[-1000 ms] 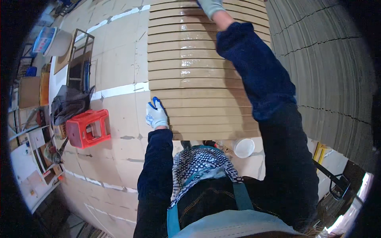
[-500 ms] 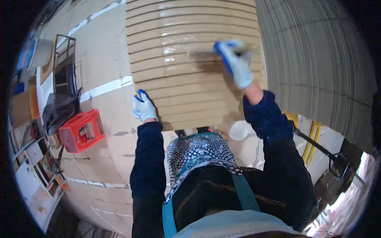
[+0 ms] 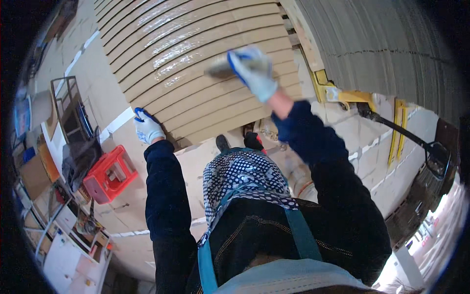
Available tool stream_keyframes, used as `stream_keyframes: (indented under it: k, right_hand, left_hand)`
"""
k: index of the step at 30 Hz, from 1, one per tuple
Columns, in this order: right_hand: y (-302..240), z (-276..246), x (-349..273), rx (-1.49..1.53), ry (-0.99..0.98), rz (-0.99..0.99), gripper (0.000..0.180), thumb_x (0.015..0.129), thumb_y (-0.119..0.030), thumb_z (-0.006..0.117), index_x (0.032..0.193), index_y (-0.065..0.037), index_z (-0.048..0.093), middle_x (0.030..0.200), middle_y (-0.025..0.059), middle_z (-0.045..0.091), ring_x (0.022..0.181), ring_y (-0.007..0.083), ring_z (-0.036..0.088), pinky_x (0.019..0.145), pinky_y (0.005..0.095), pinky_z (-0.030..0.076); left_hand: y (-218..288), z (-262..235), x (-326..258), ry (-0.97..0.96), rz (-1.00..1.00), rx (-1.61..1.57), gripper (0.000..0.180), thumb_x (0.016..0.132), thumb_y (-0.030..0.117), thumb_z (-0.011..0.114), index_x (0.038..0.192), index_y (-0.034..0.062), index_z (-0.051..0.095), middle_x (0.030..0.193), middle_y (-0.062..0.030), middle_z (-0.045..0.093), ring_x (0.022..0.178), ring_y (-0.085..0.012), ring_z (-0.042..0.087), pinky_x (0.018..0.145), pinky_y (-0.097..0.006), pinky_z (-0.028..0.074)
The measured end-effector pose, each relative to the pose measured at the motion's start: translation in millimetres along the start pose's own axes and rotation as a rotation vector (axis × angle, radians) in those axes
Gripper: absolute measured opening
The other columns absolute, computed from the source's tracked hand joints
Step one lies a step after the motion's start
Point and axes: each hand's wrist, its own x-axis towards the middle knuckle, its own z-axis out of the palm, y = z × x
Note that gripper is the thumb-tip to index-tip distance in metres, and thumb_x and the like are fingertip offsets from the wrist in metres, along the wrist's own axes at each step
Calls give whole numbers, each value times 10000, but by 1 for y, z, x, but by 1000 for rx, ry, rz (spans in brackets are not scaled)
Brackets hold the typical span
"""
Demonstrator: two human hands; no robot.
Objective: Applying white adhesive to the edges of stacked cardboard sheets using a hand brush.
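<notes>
**Gloved hands at a stack of cardboard sheets**

A workshop floor covered in taped brown cardboard [image 3: 98, 63] is spreading around a tall stack of tan corrugated cardboard sheets [image 3: 196, 63]. The person's left hand [image 3: 147, 128], in a white and blue glove, is resting against the stack's lower left corner, fingers curled onto its edge. The gloved right hand [image 3: 255, 72] is gripping a blurred brush-like tool [image 3: 219, 70] over the stack's top sheet. A red plastic crate [image 3: 108, 174] is sitting near the left arm.
</notes>
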Motion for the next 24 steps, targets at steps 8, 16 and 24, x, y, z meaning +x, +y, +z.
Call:
stream_keyframes:
  k: [8, 16, 24]
  right_hand:
    - [-25, -132, -142, 727, 239, 865, 162, 892, -97, 578, 982, 7, 665, 855, 42, 671, 575, 59, 571, 499, 194, 420]
    - [112, -191, -432, 1178, 1261, 1457, 250, 871, -231, 587, 1030, -40, 605, 903, 54, 645, 791, 155, 607, 635, 241, 502]
    - [247, -82, -610, 897, 1488, 1737, 460, 855, -549, 545, 983, -109, 587, 809, 36, 633, 611, 169, 581, 524, 274, 495]
  left_hand:
    - [-12, 12, 13, 30, 138, -128, 592, 944, 553, 358, 931, 35, 645, 808, -208, 657, 767, -386, 607, 696, -465, 444]
    - [-51, 44, 65, 68, 400, -201, 408, 969, 351, 425, 1204, 31, 517, 1138, -157, 570, 1013, -267, 532, 868, -370, 419]
    - [-20, 46, 83, -44, 964, 2466, 584, 961, 378, 352, 1411, 5, 335, 1459, -172, 345, 1349, -323, 322, 1118, -479, 226]
